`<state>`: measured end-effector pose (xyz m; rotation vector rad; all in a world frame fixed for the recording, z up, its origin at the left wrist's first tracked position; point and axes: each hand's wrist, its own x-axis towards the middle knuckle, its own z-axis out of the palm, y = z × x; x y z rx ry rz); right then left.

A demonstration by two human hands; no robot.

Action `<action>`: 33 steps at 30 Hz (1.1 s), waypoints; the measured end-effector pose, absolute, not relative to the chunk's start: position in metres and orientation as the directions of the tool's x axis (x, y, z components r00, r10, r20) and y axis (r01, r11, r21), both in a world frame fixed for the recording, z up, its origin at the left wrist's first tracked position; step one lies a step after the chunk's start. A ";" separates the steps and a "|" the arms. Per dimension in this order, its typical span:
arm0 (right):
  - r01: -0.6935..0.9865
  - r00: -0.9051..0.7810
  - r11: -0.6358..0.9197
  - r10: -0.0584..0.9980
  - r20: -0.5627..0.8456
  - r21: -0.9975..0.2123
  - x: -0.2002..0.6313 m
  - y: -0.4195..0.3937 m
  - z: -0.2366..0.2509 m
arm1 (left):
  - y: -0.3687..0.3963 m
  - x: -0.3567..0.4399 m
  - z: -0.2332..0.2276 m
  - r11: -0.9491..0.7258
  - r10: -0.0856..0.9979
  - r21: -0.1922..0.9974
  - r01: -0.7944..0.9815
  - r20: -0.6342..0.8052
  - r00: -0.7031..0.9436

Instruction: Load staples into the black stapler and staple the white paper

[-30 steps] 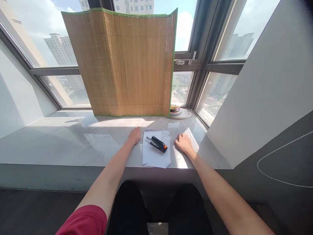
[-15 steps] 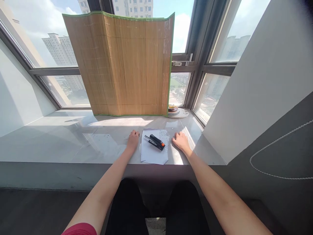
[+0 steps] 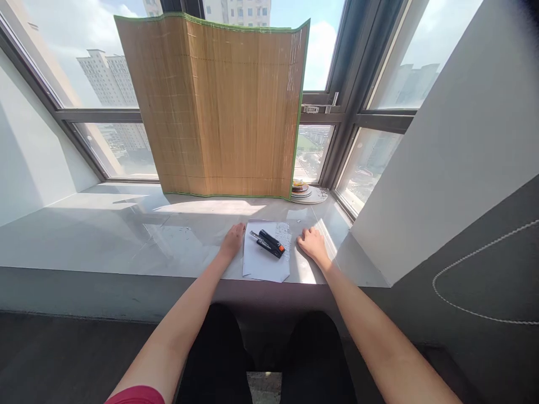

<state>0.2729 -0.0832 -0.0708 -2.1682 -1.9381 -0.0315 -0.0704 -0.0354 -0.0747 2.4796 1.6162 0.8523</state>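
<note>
Both hands were resting on the sill and neither one held anything. From my remote seat I saw the left hand [image 3: 233,241] lying flat with loose fingers, touching the left edge of the paper [image 3: 265,261]. The right hand [image 3: 310,243] lay on the bare sill [image 3: 126,235] just beside the right edge of the paper, fingers slightly curled around nothing.

The stapler [image 3: 268,243], black with an orange end, lay on top of the paper, between the two hands, untouched and turned at a slant. I judged that the work was only at its start: the sheets were laid out and the tool was on them, but nobody had picked it up, and I could not see any staple in the paper.

Behind the paper, a bamboo screen [image 3: 219,106] stood upright against the window [image 3: 381,73], folded in panels. To its right, a small stack of plates [image 3: 309,193] sat in the corner, well apart from the hands. Nothing stood between the hands and the stapler. Strong sunlight fell over part of the sill near the right hand.
</note>
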 end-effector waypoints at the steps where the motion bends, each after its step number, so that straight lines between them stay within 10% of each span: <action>1: 0.983 0.124 -0.097 0.977 0.174 -0.155 0.273 -0.083 -0.071 | -0.034 -0.070 -0.075 -0.481 0.849 0.347 0.805 0.414 0.329; 20: 0.985 0.117 -0.082 0.962 0.248 -0.149 0.268 -0.087 -0.072 | -0.038 -0.080 -0.074 -0.726 0.666 0.327 0.604 0.552 0.502; 27: 0.735 -0.066 0.294 0.928 0.367 -0.612 0.235 -0.100 -0.074 | -0.057 -0.078 -0.076 -0.717 0.666 0.335 0.611 0.588 0.458; 33: 0.733 -0.251 0.442 0.882 0.398 -0.517 0.190 -0.112 -0.082 | -0.071 -0.078 -0.081 -0.732 0.656 0.425 0.532 0.651 0.383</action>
